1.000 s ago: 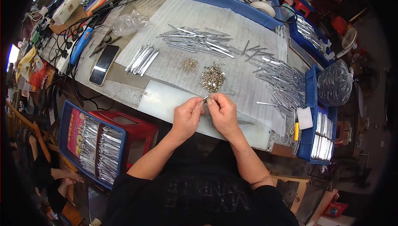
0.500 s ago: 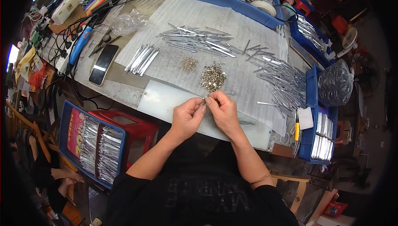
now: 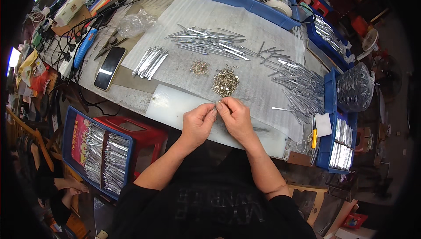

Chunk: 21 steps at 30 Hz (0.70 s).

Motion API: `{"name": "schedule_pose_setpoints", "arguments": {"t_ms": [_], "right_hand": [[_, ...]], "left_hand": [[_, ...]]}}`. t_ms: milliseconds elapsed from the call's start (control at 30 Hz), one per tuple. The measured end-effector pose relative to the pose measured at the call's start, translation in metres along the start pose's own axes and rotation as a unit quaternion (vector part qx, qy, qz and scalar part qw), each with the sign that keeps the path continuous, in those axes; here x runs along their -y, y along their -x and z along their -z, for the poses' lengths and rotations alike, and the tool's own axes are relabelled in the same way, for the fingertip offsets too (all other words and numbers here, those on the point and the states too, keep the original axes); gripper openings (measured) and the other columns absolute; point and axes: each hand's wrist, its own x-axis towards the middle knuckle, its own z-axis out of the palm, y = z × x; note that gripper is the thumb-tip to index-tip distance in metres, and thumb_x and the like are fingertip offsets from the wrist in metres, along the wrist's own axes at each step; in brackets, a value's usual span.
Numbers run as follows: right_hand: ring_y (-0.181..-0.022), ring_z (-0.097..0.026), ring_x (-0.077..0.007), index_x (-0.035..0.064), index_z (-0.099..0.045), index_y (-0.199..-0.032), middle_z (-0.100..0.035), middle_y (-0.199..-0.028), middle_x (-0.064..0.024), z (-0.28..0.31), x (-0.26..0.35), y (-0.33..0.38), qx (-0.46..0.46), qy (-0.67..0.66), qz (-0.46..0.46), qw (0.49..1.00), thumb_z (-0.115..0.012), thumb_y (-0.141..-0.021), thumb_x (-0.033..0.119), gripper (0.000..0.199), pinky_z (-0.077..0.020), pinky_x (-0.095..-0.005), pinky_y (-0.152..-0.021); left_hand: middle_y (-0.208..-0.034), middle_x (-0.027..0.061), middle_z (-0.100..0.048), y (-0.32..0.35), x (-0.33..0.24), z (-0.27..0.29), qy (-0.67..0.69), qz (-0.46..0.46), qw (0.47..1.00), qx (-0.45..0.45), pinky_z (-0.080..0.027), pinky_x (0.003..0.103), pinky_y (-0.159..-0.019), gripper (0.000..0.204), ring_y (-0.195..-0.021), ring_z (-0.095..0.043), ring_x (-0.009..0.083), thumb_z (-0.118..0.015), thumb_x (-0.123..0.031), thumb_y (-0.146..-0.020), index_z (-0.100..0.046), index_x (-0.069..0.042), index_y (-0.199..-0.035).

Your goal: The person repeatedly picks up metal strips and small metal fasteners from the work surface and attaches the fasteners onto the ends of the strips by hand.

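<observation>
Both hands meet at the front of the table, over the edge of a white translucent board (image 3: 173, 107). The fingers of my left hand (image 3: 198, 123) are pinched together, and those of my right hand (image 3: 235, 117) are closed against them. Whatever lies between the fingertips is too small to make out. Just beyond them is a heap of small round gold-and-silver metal pieces (image 3: 225, 82), with a smaller pile of tiny coppery pieces (image 3: 200, 67) to its left. Slim silver metal strips (image 3: 208, 42) lie farther back, and a neater row of them (image 3: 150, 63) sits at the left.
More loose strips (image 3: 298, 81) spread at the right, beside a blue bin (image 3: 330, 103) and a yellow cutter (image 3: 314, 137). A phone (image 3: 109, 69), pliers (image 3: 109, 46) and cables occupy the left. A blue crate of strips (image 3: 70, 145) rests by a red stool (image 3: 147, 136). Another person's hand (image 3: 74, 183) shows lower left.
Both hands stay together in nearly the same place. The fingertips have shifted very slightly, the right ones closing in a little; the piles look unchanged.
</observation>
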Motion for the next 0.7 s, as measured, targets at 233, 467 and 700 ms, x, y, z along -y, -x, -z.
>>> {"name": "schedule_pose_setpoints", "arguments": {"t_ms": [233, 467, 700], "right_hand": [[-0.056, -0.051, -0.0283, -0.0002, -0.053, -0.071, -0.053, -0.061, -0.0138, 0.0039, -0.0002, -0.0009, -0.056, -0.016, -0.058, 0.997, -0.051, -0.081, 0.016, 0.019, -0.0373, -0.0351, -0.049], [-0.052, -0.051, -0.0275, 0.0000, -0.052, -0.070, -0.051, -0.058, -0.0137, -0.0010, -0.0003, -0.0014, -0.055, 0.050, 0.039, 0.996, -0.051, -0.082, 0.017, 0.020, -0.0372, -0.0361, -0.049], [-0.054, -0.051, -0.0278, 0.0019, -0.054, -0.070, -0.053, -0.059, -0.0115, 0.0037, 0.0020, -0.0014, -0.074, 0.043, 0.015, 0.996, -0.053, -0.079, 0.016, 0.017, -0.0357, -0.0364, -0.050]], "left_hand": [[-0.066, -0.0015, -0.052, 0.0006, -0.0048, 0.0020, 0.010, 0.040, 0.999, 0.030, -0.033, 0.015, -0.046, 0.013, -0.053, -0.041, 0.0011, -0.050, -0.007, -0.084, -0.055, 0.003, -0.092], [-0.059, 0.0033, -0.054, -0.0002, -0.0086, 0.0016, -0.009, 0.029, 0.999, 0.009, -0.039, 0.021, -0.048, 0.011, -0.053, -0.047, 0.0058, -0.054, -0.006, -0.080, -0.057, 0.002, -0.086], [-0.059, 0.0043, -0.054, 0.0001, -0.0085, 0.0021, -0.014, 0.046, 0.999, 0.009, -0.040, 0.022, -0.048, 0.010, -0.052, -0.048, 0.0069, -0.054, -0.006, -0.079, -0.057, 0.002, -0.086]]}}
